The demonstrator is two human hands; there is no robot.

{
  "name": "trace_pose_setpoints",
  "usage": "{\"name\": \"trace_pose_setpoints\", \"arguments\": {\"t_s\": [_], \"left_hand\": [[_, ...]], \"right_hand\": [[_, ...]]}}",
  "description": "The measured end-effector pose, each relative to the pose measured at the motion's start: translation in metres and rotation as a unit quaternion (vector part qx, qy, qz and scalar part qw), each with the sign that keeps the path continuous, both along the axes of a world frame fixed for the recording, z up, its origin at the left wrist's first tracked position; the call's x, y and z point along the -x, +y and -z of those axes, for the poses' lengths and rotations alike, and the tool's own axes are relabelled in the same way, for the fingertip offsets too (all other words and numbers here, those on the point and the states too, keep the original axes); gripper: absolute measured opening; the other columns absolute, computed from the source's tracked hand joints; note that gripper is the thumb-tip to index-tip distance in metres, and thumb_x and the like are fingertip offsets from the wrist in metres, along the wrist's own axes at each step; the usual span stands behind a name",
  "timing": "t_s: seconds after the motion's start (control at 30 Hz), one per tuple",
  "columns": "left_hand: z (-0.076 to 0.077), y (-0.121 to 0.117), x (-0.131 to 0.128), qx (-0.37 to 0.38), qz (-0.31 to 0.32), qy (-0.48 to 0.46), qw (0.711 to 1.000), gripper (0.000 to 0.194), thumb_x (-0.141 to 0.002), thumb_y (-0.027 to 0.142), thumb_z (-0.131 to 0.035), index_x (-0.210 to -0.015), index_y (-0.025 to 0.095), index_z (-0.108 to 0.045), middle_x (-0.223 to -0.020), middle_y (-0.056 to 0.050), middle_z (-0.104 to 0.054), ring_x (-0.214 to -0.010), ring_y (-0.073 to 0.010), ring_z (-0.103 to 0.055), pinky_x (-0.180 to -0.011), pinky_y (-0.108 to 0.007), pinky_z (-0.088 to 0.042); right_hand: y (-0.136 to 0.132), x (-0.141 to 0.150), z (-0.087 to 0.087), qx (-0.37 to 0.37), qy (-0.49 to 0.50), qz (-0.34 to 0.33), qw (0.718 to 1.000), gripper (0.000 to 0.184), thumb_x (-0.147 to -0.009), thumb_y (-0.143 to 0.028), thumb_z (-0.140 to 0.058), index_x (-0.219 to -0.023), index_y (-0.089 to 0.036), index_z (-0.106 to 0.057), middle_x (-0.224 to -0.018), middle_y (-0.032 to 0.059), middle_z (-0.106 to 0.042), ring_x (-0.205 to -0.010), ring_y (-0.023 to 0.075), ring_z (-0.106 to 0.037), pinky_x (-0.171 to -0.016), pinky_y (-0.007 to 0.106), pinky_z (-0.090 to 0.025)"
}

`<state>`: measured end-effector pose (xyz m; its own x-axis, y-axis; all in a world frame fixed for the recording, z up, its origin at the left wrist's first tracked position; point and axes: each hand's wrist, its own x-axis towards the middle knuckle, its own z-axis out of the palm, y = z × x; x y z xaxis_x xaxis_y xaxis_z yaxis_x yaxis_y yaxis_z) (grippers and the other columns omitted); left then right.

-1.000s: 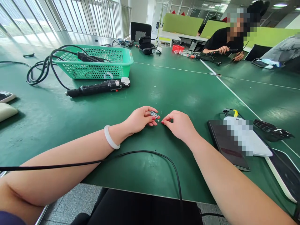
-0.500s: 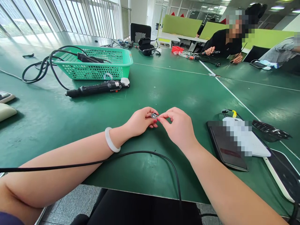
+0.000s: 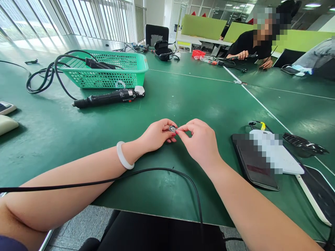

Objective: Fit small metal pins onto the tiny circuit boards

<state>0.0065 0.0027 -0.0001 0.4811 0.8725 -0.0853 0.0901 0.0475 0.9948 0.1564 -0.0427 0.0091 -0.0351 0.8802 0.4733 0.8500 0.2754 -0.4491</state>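
Note:
My left hand [image 3: 159,134] is closed on a small metallic piece with a patterned, cut-out face [image 3: 172,129], pinched between thumb and fingers above the green table [image 3: 159,191]. My right hand [image 3: 200,137] meets it from the right, thumb and forefinger pinched together at the piece's right edge. What the right fingertips hold is mostly hidden; it is a tiny slim metal part. A white bangle [image 3: 123,156] circles my left wrist. The fingers of both hands are almost touching.
A black electric screwdriver [image 3: 110,97] lies before a green basket [image 3: 104,78] with a coiled cable. A black cable [image 3: 162,169] crosses in front of me. At right lie a dark phone-like slab [image 3: 253,164] and a power strip [image 3: 314,191]. A co-worker [image 3: 253,45] sits across.
My right hand has moved left and brought the slim metal part, seen apart a second ago, against the patterned piece. Since half a second ago both hands have stayed nearly still.

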Motion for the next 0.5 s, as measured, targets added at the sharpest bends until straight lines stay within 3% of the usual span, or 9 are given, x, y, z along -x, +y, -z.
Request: {"name": "trace_pose_setpoints", "arguments": {"t_s": [0.3, 0.5], "left_hand": [[0.0004, -0.0005, 0.0, 0.01, 0.003, -0.007, 1.0, 0.012, -0.081, 0.007, -0.056, -0.09, 0.014, -0.053, -0.07, 0.001, -0.064, -0.063, -0.0097, -0.064, -0.06, -0.024, -0.049], [0.0008, 0.0013, 0.0009, 0.014, -0.004, -0.032, 0.999, 0.011, -0.082, 0.008, -0.056, -0.09, 0.013, -0.051, -0.073, -0.001, -0.065, -0.064, -0.0089, -0.063, -0.061, -0.023, -0.049]], "right_hand": [[-0.001, -0.0014, -0.0017, -0.007, 0.034, 0.002, 0.999, 0.012, -0.08, -0.027, -0.06, -0.076, -0.023, -0.071, -0.08, 0.002, -0.065, -0.073, 0.0166, -0.057, -0.065, 0.031, -0.042], [0.0006, -0.0054, -0.0029, 0.038, 0.053, -0.014, 0.998, 0.015, -0.078, -0.026, -0.063, -0.089, -0.024, -0.073, -0.085, 0.0019, -0.066, -0.073, 0.0162, -0.056, -0.063, 0.03, -0.043]]}}
